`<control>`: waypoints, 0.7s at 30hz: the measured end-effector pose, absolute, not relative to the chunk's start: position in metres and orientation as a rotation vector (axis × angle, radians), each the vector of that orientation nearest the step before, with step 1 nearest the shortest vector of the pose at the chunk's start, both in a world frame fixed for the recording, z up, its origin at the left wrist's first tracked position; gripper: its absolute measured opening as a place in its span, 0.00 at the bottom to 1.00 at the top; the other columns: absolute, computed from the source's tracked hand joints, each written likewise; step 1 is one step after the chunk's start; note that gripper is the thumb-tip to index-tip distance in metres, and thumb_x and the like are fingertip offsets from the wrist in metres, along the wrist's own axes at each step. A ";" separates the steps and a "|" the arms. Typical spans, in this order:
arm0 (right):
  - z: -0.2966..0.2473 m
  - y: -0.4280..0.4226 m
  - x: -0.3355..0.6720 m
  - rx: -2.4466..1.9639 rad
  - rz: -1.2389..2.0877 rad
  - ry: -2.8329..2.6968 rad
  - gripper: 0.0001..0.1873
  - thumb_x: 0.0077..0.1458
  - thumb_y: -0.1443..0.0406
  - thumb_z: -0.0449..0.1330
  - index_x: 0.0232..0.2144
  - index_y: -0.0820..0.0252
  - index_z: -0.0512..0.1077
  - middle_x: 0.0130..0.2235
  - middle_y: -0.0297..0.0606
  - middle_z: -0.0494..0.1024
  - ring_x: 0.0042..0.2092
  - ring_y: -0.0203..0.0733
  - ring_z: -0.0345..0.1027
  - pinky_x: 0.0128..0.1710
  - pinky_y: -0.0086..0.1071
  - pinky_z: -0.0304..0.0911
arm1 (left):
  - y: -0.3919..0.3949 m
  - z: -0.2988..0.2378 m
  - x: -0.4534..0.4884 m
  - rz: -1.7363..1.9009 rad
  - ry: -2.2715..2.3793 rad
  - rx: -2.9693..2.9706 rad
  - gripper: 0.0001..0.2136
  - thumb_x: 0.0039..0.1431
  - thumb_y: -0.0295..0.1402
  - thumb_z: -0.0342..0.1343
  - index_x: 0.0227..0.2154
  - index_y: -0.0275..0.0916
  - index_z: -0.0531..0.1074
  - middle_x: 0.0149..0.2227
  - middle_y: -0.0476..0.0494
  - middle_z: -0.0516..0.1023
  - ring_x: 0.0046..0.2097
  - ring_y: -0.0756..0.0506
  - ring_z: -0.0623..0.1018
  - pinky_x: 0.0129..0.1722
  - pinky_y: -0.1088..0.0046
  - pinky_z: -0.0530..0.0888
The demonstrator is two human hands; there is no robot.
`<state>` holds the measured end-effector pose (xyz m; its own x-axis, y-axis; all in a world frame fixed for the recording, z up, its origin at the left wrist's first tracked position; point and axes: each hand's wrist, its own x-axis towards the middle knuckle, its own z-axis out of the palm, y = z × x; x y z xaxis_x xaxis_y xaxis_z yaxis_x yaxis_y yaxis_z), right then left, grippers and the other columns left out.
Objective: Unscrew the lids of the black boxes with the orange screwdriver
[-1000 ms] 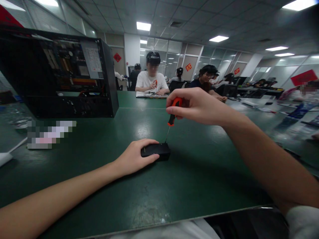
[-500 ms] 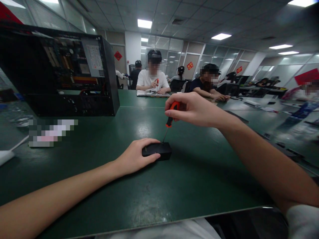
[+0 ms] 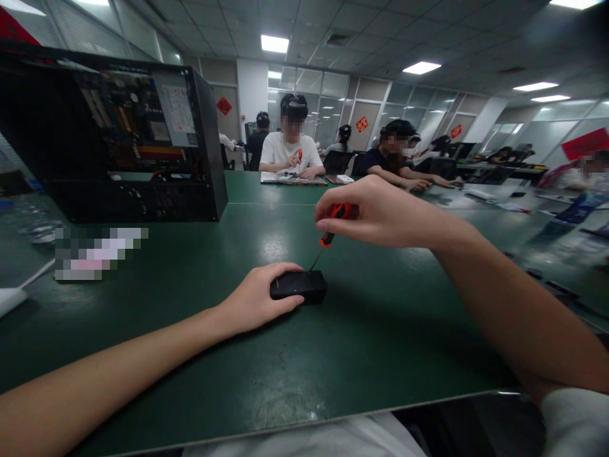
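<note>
- Head view, left hand: the person's left hand [image 3: 252,295] pinches the left part of a black box [image 3: 311,291], thumb along the near side and fingers over the far side. The box lies flat on the green table [image 3: 200,387], in front of the person.
- Head view, right hand: the right hand [image 3: 375,212] is curled round the red-and-black handle of a screwdriver [image 3: 327,240], its fingers closed on it above the box. The shaft slants down leftward to the box's far top edge; whether the tip sits in a screw is too small to tell.
- Head view, change: compared with a second ago, the tip has shifted left along that edge. Over the last half second it has held its spot while the handle leans further right, so the contact seems settled, and the box looks steady.
- Head view, surroundings: an open computer case [image 3: 216,152] stands to the left; a co-worker in white [image 3: 285,149] sits opposite.
</note>
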<state>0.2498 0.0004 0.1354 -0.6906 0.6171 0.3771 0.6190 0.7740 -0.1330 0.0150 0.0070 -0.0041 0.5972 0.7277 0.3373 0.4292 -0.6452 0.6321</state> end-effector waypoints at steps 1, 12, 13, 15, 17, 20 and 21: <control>0.135 0.000 0.249 -0.923 -0.008 -2.550 0.09 0.59 0.61 0.60 0.37 0.60 0.77 0.33 0.36 0.80 0.33 0.38 0.71 0.33 0.30 0.62 | 0.007 -0.004 0.015 0.807 0.922 2.334 0.19 0.57 0.37 0.64 0.51 0.40 0.74 0.49 0.43 0.81 0.48 0.40 0.80 0.51 0.65 0.74; 0.133 -0.014 0.239 -0.744 0.079 -2.516 0.07 0.57 0.67 0.59 0.37 0.60 0.76 0.37 0.36 0.80 0.37 0.38 0.73 0.37 0.30 0.65 | 0.006 -0.005 0.015 0.833 0.930 2.320 0.18 0.56 0.36 0.64 0.50 0.41 0.75 0.47 0.45 0.82 0.47 0.40 0.80 0.51 0.65 0.74; 0.132 -0.014 0.238 -0.733 0.075 -2.520 0.07 0.57 0.67 0.59 0.38 0.61 0.76 0.37 0.36 0.80 0.37 0.38 0.73 0.38 0.30 0.65 | 0.006 -0.005 0.015 0.833 0.928 2.322 0.18 0.56 0.36 0.64 0.50 0.42 0.75 0.47 0.45 0.82 0.47 0.40 0.80 0.50 0.65 0.74; 0.131 -0.013 0.236 -0.718 0.066 -2.533 0.07 0.57 0.67 0.59 0.38 0.61 0.76 0.37 0.37 0.80 0.37 0.37 0.73 0.37 0.29 0.64 | 0.006 -0.005 0.015 0.834 0.923 2.327 0.18 0.57 0.36 0.64 0.50 0.41 0.75 0.47 0.45 0.82 0.47 0.40 0.80 0.50 0.66 0.74; 0.131 -0.013 0.235 -0.714 0.058 -2.548 0.07 0.57 0.67 0.59 0.37 0.62 0.75 0.36 0.36 0.80 0.36 0.37 0.72 0.37 0.29 0.64 | 0.006 -0.005 0.014 0.834 0.923 2.331 0.18 0.57 0.36 0.64 0.50 0.41 0.75 0.46 0.46 0.82 0.46 0.41 0.80 0.49 0.67 0.74; 0.131 -0.013 0.235 -0.720 0.057 -2.558 0.07 0.57 0.67 0.58 0.37 0.61 0.75 0.36 0.36 0.80 0.36 0.37 0.72 0.37 0.29 0.64 | 0.006 -0.004 0.014 0.833 0.922 2.337 0.17 0.57 0.36 0.64 0.50 0.41 0.75 0.45 0.46 0.82 0.45 0.42 0.80 0.48 0.68 0.74; 0.132 -0.013 0.235 -0.723 0.058 -2.560 0.07 0.57 0.67 0.58 0.37 0.61 0.75 0.36 0.36 0.80 0.36 0.37 0.72 0.37 0.29 0.64 | 0.006 -0.004 0.015 0.833 0.920 2.339 0.17 0.57 0.36 0.64 0.49 0.41 0.75 0.45 0.46 0.82 0.45 0.42 0.80 0.47 0.68 0.74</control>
<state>0.2347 -0.0130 0.1315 -0.7470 0.5036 0.4340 0.4834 0.8596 -0.1655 0.0145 0.0059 -0.0039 0.5868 0.7261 0.3583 0.4280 -0.6538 0.6241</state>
